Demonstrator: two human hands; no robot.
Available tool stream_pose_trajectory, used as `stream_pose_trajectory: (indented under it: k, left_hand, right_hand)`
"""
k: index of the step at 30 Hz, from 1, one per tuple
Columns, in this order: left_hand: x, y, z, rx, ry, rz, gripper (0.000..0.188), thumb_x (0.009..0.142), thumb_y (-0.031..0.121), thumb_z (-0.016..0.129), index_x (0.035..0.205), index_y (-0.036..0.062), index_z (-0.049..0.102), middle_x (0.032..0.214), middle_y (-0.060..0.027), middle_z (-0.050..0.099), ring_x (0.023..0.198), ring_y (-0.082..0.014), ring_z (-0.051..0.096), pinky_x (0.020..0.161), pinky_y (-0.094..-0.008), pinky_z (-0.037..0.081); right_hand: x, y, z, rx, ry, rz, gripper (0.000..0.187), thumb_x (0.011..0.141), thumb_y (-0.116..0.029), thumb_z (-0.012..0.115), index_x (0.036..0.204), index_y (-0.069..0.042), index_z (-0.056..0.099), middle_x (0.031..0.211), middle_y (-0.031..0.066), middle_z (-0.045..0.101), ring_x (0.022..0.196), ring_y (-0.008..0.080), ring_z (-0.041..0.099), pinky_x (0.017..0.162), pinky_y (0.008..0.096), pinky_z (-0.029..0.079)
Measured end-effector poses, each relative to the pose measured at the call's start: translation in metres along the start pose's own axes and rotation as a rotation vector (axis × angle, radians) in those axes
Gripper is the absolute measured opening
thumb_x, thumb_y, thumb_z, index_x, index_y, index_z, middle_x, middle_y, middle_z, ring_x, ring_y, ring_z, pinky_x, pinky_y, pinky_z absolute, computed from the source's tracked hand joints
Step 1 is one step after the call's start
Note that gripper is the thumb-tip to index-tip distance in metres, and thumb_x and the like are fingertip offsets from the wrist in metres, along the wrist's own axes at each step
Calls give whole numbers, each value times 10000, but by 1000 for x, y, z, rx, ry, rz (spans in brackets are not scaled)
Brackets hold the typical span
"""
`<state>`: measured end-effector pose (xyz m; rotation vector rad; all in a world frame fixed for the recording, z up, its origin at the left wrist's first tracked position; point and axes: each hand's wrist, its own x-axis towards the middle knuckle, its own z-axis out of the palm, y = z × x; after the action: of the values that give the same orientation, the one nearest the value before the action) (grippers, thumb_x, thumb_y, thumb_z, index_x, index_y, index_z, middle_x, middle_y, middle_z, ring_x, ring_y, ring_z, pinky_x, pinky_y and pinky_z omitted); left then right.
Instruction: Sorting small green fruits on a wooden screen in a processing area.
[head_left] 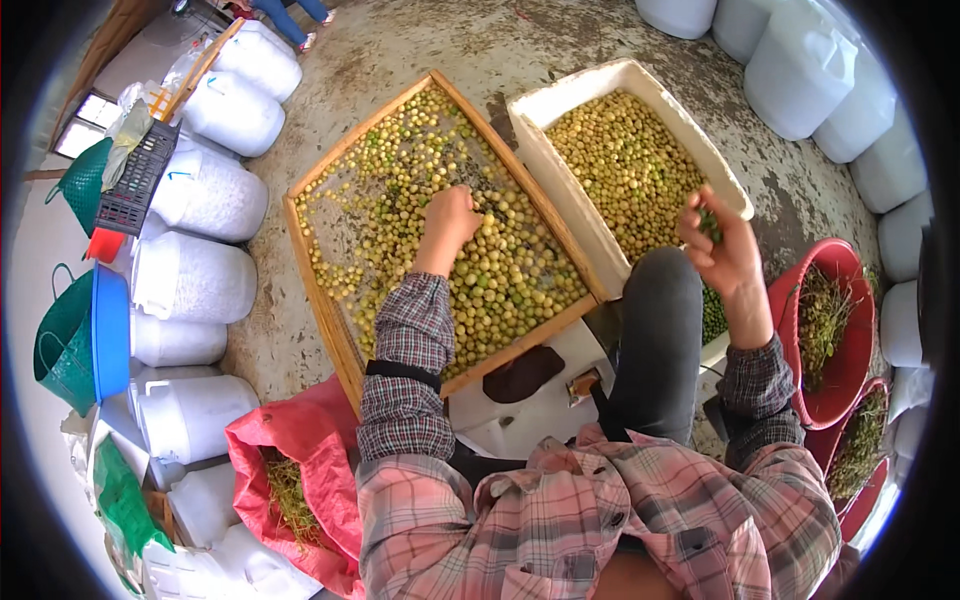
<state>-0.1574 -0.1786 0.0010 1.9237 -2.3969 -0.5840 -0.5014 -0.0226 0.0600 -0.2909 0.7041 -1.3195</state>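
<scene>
A wooden-framed tray (322,262) lies tilted left of centre, its mesh bed spread with small round yellow-green fruits (510,275), thickest toward its near right corner. The left hand (452,218) rests closed on that heap. The right hand (722,248), raised at the right, pinches a few green fruits (709,224).

You are in a rough produce-sorting yard or farm workshop. Under your left hand (452,215) lies a wooden sieve tray (320,290) heaped with small yellow-green fruit, set on a stained concrete floor (400,50). Just beyond your right hand (722,245) stands a white foam box (560,100) of the same fruit. White plastic drums (200,195) line both sides, and red tubs (850,380) of stalks sit to your right.
</scene>
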Motion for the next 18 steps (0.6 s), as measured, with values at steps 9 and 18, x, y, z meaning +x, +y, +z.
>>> stream_pose_trajectory:
  k: [9, 18]
  left_hand:
    - [-87, 58, -35, -975, -121, 123, 185, 803, 85, 693, 947, 10, 606, 801, -53, 613, 600, -72, 521, 509, -211, 442]
    - [-127, 13, 14, -536, 159, 89, 158, 880, 134, 654, 949, -8, 658, 834, -52, 668, 720, -122, 618, 664, -265, 495]
  right_hand:
    - [-4, 108, 33, 16, -63, 468, 413, 1008, -393, 373, 1036, -27, 561, 822, 56, 561, 550, 111, 389, 431, 242, 302]
    - [-8, 83, 23, 325, -363, 377, 261, 993, -276, 443, 920, -61, 571, 748, 1, 525, 526, 61, 373, 385, 191, 235]
